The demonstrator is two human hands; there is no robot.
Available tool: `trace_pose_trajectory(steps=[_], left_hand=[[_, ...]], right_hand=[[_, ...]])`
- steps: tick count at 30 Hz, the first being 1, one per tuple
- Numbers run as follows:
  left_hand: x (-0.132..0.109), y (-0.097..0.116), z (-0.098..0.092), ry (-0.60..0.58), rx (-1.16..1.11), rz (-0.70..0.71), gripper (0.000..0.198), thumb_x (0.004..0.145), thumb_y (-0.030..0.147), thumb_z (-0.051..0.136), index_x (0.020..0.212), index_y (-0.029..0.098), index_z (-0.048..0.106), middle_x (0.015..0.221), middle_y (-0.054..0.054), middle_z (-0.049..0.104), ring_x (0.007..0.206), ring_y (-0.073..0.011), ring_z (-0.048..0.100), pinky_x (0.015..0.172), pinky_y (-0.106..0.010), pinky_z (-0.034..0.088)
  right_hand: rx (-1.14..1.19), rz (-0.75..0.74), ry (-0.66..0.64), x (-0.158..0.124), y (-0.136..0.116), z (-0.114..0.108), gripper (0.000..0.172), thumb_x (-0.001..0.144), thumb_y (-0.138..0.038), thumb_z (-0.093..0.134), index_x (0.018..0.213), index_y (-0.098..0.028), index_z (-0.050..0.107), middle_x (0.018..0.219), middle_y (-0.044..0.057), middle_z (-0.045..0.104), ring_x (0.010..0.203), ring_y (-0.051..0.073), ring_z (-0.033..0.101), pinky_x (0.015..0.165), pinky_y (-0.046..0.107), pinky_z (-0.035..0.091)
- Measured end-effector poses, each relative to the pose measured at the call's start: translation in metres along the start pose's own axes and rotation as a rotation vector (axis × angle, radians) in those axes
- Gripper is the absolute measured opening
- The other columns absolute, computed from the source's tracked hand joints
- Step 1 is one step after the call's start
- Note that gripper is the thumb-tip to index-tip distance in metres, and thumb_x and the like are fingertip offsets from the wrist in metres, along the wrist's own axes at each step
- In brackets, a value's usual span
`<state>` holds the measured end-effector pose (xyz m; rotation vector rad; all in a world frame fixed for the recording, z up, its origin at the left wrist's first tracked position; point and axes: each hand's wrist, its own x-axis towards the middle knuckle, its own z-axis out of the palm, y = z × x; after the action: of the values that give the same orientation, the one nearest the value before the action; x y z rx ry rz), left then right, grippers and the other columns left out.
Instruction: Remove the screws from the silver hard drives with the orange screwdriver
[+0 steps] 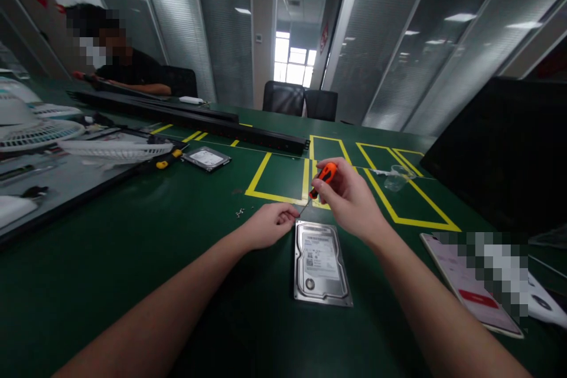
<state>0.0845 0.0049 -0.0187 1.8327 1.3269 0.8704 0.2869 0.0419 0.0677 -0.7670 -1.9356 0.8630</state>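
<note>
My right hand grips a screwdriver by its orange and black handle. Its thin shaft slants down to the left, toward the far-left corner of a silver hard drive. That drive lies flat on the green table, label side up. Beside the same corner is my left hand, its fingers curled together near the screwdriver's tip. Whatever those fingers may pinch is too small to make out. Several small screws lie on the table to the left of my left hand.
A second hard drive and a yellow-black tool lie left. Long black bars cross behind. White fan parts rest on a panel at left. At right are a clear cup, a tablet and a dark screen. Another person sits far left.
</note>
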Motion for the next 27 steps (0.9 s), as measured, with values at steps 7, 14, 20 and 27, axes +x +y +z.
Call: trace_pose_trajectory(steps=[7, 14, 20, 27], left_hand=[[0.0001, 0.0007, -0.0006, 0.014, 0.054, 0.025, 0.021, 0.090, 0.015, 0.058, 0.103, 0.014, 0.075, 0.095, -0.007, 0.077, 0.081, -0.0175, 0.068, 0.076, -0.029, 0.053], [-0.0001, -0.0017, 0.0005, 0.019, 0.056, 0.022, 0.021, 0.091, 0.019, 0.058, 0.103, 0.014, 0.075, 0.091, -0.006, 0.075, 0.080, -0.0182, 0.067, 0.073, -0.029, 0.052], [-0.0003, -0.0029, 0.0003, 0.018, 0.069, 0.029, 0.020, 0.092, 0.020, 0.058, 0.102, 0.014, 0.074, 0.089, -0.005, 0.074, 0.079, -0.0176, 0.067, 0.071, -0.028, 0.050], [-0.0004, -0.0021, -0.0008, 0.013, 0.077, 0.029, 0.020, 0.091, 0.021, 0.059, 0.102, 0.016, 0.075, 0.094, -0.006, 0.077, 0.082, -0.0184, 0.068, 0.075, -0.028, 0.051]], right_hand=[[-0.060, -0.012, 0.003, -0.0025, 0.0035, 0.0064, 0.023, 0.097, -0.029, 0.064, 0.118, -0.023, 0.055, 0.088, 0.000, 0.060, 0.072, 0.015, 0.059, 0.065, 0.032, 0.048], [-0.099, 0.008, -0.012, -0.0031, 0.0074, 0.0062, 0.023, 0.098, -0.030, 0.062, 0.117, -0.023, 0.054, 0.086, 0.000, 0.059, 0.070, 0.015, 0.057, 0.063, 0.032, 0.046], [-0.087, 0.015, -0.007, -0.0031, 0.0069, 0.0088, 0.023, 0.097, -0.030, 0.063, 0.116, -0.023, 0.054, 0.084, -0.001, 0.058, 0.070, 0.015, 0.058, 0.064, 0.033, 0.046], [-0.132, -0.057, -0.003, -0.0043, 0.0097, 0.0111, 0.045, 0.098, -0.028, 0.064, 0.140, -0.027, 0.049, 0.092, 0.002, 0.063, 0.078, 0.020, 0.064, 0.075, 0.040, 0.055]])
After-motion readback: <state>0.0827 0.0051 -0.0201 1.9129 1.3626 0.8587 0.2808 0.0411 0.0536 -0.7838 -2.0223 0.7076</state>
